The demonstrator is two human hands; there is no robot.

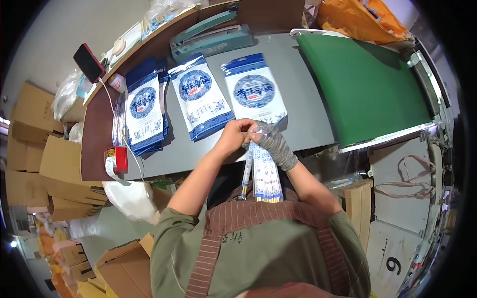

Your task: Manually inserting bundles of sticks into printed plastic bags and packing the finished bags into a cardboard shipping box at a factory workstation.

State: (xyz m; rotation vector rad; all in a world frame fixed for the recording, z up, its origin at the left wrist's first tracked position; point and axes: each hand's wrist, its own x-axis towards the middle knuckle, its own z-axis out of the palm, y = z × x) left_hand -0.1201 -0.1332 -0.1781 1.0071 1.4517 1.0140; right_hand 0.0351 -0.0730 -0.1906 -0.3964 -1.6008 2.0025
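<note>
Close to my body, a bundle of wrapped chopsticks in white sleeves with blue print hangs down from my hands, pale stick ends at the bottom. My right hand, in a grey fingerless glove, is closed around its top. The bare left hand has its fingers pinched together against the right fingertips; what they grip is hidden. One separate wrapped pair dangles left of the bundle. Just beyond my hands lie a white and blue pouch and another such pouch; a stack of pouches is farther left.
A teal bag sealer stands at the grey table's back. On the right is a green conveyor belt. At the left are a red tape dispenser, a propped phone with a cable, and cardboard boxes.
</note>
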